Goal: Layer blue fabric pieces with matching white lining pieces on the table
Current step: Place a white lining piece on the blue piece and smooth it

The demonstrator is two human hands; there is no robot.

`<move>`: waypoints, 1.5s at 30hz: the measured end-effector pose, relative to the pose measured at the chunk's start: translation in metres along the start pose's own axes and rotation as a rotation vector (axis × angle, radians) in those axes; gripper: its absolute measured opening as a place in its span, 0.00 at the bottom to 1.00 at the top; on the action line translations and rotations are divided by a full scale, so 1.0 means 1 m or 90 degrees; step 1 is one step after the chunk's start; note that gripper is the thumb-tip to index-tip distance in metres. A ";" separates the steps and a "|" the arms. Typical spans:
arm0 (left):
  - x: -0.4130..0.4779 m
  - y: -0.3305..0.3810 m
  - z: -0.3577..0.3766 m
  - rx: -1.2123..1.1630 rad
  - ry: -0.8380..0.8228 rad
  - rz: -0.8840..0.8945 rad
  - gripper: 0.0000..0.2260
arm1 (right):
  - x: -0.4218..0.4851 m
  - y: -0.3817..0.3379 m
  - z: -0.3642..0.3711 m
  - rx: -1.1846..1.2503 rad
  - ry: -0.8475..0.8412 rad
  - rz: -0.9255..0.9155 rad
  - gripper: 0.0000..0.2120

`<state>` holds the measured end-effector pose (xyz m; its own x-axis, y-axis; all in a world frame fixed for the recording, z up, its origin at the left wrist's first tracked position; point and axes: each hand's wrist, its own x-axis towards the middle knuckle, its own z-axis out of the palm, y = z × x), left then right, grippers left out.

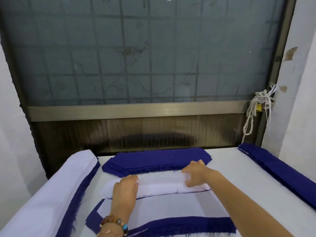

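The white lining piece point(162, 184) is lying across the middle of the table point(229, 170), running left to right in front of you. It is resting on a blue piece point(196, 191), of which only a thin dark edge is showing along the near side.

Your left hand point(125, 188) is lying palm down on the left end of the lining, fingers fairly straight, pressing it flat. Your right hand point(195, 174) is sitting at the right end with its fingers curled, and it is pinching the lining between thumb and fingertips.

Just behind the lining, touching or nearly touching its far edge, a stack of blue pieces point(157, 159) is sitting with frayed threads along its near side. Nearer to you, layered pieces point(162, 214) are lying flat, white on blue, with blue bands showing at the edges.

A beaded bracelet point(114, 223) is circling your left wrist. Along the left side of the table a white fabric roll point(51, 187) is lying over a blue strip. On the right, well apart from your hands, long blue strips point(280, 171) are piled along the table edge.

Beyond the table a window point(145, 52) with a patterned grille is filling the background, and a white cord point(256, 106) is hanging knotted at its right frame.
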<state>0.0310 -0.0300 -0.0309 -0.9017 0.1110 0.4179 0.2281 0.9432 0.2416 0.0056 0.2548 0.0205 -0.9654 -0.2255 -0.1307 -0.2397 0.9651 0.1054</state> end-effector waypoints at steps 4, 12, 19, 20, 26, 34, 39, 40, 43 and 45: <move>0.000 0.001 0.001 -0.006 0.006 -0.005 0.08 | -0.023 0.057 0.009 0.033 -0.046 0.104 0.25; -0.003 0.000 -0.008 -0.036 0.003 -0.150 0.05 | -0.050 0.081 0.039 0.369 0.082 0.323 0.25; 0.010 -0.030 -0.044 -0.190 -0.037 -0.257 0.08 | -0.063 0.067 0.019 0.548 0.273 0.353 0.26; 0.010 -0.033 -0.052 -0.260 -0.031 -0.249 0.07 | -0.065 0.065 0.014 0.577 0.294 0.349 0.26; -0.015 -0.033 -0.091 -0.468 0.056 -0.291 0.13 | -0.091 0.060 0.004 0.607 0.322 0.344 0.27; -0.052 -0.042 -0.093 -0.386 -0.036 -0.310 0.16 | -0.126 0.057 0.023 0.514 0.203 0.363 0.27; -0.075 -0.043 -0.076 -0.220 -0.096 -0.298 0.28 | -0.138 0.053 0.055 0.500 0.184 0.349 0.18; -0.077 -0.044 -0.074 -0.223 -0.077 -0.290 0.27 | -0.138 0.053 0.059 0.505 0.201 0.352 0.16; -0.079 -0.041 -0.077 -0.263 -0.042 -0.281 0.17 | -0.139 0.051 0.063 0.493 0.229 0.357 0.11; -0.079 -0.042 -0.077 -0.257 -0.036 -0.274 0.14 | -0.139 0.050 0.063 0.492 0.232 0.356 0.09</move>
<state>0.1213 -0.1022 -0.0064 -0.9598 -0.2283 0.1636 -0.0510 0.7146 0.6977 0.1343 0.3429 -0.0185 -0.9221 0.3817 0.0636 0.2625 0.7378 -0.6219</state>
